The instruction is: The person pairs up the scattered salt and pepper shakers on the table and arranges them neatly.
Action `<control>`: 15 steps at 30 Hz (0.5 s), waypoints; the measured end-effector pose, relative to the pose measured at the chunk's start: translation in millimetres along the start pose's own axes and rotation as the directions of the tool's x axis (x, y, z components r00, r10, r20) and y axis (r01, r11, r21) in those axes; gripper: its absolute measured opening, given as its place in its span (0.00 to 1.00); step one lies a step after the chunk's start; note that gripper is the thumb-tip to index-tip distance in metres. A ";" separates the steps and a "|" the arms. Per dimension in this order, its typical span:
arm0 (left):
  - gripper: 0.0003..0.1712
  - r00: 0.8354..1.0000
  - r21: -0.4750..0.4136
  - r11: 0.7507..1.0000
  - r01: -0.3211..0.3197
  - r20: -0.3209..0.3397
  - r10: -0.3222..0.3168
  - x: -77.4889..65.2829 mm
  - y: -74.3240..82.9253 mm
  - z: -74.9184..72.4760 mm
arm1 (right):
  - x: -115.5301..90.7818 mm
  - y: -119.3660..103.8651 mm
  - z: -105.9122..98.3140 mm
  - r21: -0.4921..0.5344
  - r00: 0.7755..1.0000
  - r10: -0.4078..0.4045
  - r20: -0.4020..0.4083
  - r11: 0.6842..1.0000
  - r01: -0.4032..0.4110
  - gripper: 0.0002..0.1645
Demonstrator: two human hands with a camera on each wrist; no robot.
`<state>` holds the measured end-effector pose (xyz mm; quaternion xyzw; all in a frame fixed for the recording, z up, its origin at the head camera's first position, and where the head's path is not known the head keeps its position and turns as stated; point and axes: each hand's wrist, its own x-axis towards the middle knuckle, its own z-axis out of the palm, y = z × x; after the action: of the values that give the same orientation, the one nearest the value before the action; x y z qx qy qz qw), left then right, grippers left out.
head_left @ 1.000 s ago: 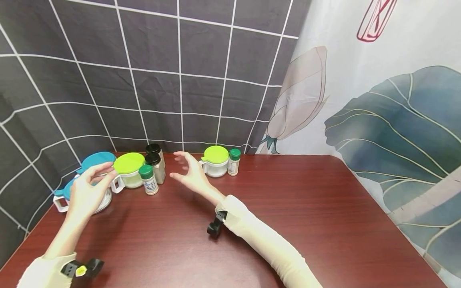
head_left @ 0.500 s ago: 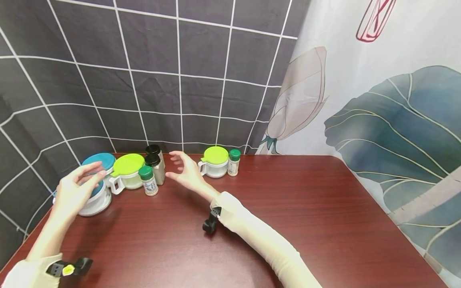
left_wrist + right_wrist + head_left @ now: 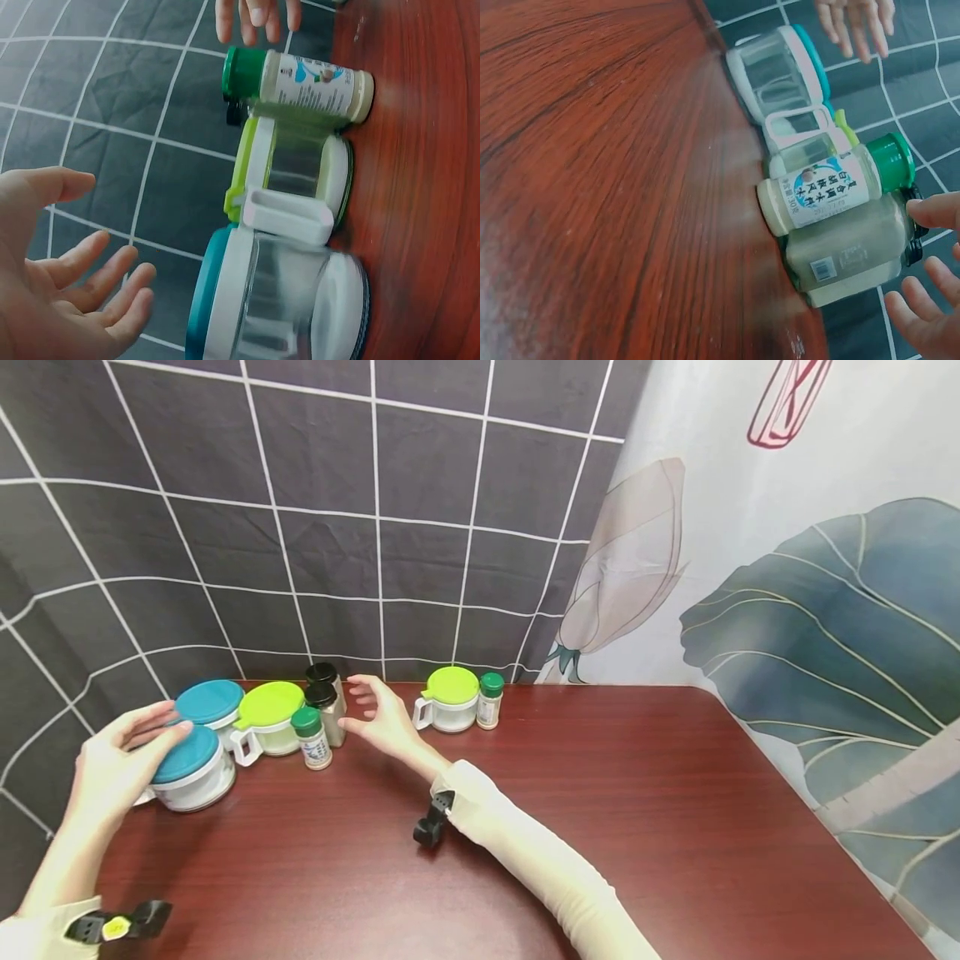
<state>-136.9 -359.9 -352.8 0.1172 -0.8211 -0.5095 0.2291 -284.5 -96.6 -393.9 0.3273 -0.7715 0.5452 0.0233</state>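
Note:
In the head view my left hand hovers at the left side of the front blue-lidded glass jar, fingers loosely bent and thumb overlapping its lid. The left wrist view shows a gap between these fingers and the jar. My right hand is spread beside two black-capped seasoning bottles, its thumb near a black cap in the right wrist view. Neither hand holds anything. A green-capped shaker stands in front of the bottles. A lime-lidded jar and a second blue-lidded jar stand behind, their handles partly hidden.
Farther right, another lime-lidded jar and a green-capped shaker stand side by side near the table's back edge. A grey checked cloth hangs right behind the containers. The reddish-brown tabletop extends to the right.
My left hand has drawn left and back off the front blue-lidded jar, uncovering its lid. My right hand has shifted slightly left towards the black-capped bottles. The containers stay put.

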 end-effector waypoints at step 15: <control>0.28 0.989 0.099 0.988 0.121 -0.100 -0.111 2.5 -26.3 -24.2 | 2.7 0.5 6.5 -0.011 0.999 0.034 -0.001 0.999 -0.034 0.35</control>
<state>-128.1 -391.9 -366.6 0.2005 -0.8269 -0.4719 0.2308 -284.8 -103.4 -395.9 0.3136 -0.7800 0.5414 0.0163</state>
